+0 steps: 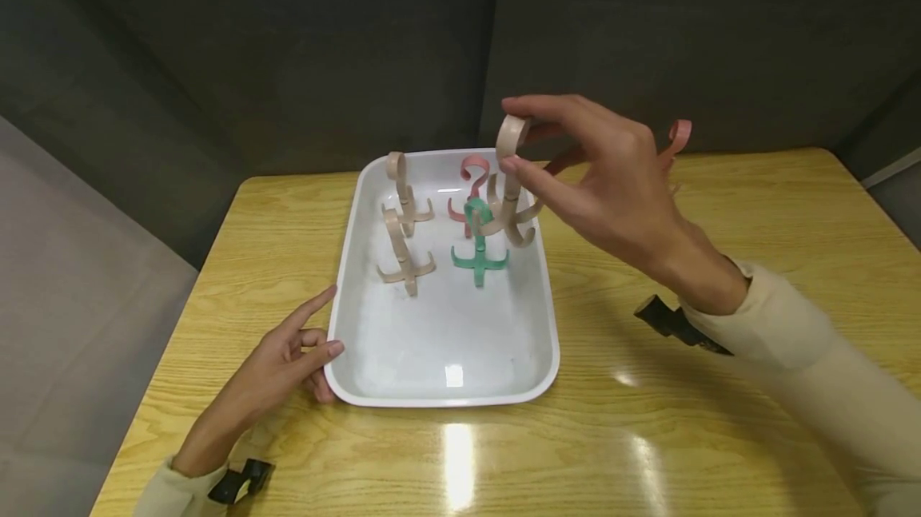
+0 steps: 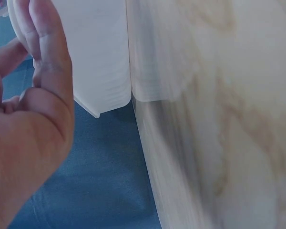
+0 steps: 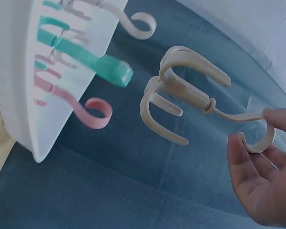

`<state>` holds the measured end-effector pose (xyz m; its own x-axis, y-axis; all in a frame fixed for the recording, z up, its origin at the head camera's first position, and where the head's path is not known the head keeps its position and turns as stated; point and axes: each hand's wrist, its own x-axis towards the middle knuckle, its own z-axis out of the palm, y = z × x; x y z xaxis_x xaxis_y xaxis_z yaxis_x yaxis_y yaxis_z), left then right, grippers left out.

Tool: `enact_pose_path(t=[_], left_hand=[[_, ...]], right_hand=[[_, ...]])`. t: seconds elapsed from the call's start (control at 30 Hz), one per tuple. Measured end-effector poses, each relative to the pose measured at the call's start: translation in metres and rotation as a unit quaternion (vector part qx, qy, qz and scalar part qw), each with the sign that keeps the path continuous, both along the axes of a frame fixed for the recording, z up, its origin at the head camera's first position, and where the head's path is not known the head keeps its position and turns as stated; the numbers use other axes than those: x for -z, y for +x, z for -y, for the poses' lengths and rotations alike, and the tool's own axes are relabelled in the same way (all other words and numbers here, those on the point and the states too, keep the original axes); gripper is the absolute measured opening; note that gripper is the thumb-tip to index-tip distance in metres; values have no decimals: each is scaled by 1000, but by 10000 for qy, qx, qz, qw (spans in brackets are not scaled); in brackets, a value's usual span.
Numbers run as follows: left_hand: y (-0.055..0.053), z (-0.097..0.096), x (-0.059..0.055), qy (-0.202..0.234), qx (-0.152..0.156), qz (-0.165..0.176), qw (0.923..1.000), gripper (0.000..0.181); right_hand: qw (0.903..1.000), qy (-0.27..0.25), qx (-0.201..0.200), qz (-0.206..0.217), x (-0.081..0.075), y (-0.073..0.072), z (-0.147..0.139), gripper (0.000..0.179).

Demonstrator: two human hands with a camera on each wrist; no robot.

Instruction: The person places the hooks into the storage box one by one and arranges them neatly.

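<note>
My right hand [image 1: 612, 189] pinches the curled top of a beige multi-arm hook hanger [image 1: 511, 221] between thumb and fingers. In the head view the hanger overlaps the far right part of the white tray [image 1: 439, 365], its prongs hanging downward. The right wrist view shows its curved prongs free of any other thing. My left hand [image 1: 288, 357] touches the tray's left rim with index finger and thumb extended. Two beige hangers [image 1: 406, 265] stand in the tray's left half. A green hanger [image 1: 480, 257] and a pink hanger [image 1: 475, 169] stand right of them.
Another pink hanger [image 1: 678, 137] shows partly behind my right hand, to the right of the tray. The tray stands on a glossy wood-grain table [image 1: 633, 437]. Dark grey panels [image 1: 360, 45] rise behind the table's far edge.
</note>
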<state>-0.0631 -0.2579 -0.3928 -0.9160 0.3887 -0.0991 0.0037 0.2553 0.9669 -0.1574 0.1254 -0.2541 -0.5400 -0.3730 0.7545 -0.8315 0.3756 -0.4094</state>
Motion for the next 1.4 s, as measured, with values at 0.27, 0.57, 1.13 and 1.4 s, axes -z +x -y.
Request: enact_pose_path(t=[0.27,0.57,1.13,1.4], left_hand=[[0,0,-1,13,43,-30,10000,74],[0,-1,1,-5,2,18,10000,75],[-4,-4,-2,-95,55,-30,9999,75],[-1,-3,0,-55,25,-20,10000,74]], right_hand=[[9990,-27,-443,30,4,7,16,44],[9953,156,-827,482,19,12,36,42],[9870,626,-1216,846,27,12,51,42],[9797,709,-1600,976,34,15,62,42]])
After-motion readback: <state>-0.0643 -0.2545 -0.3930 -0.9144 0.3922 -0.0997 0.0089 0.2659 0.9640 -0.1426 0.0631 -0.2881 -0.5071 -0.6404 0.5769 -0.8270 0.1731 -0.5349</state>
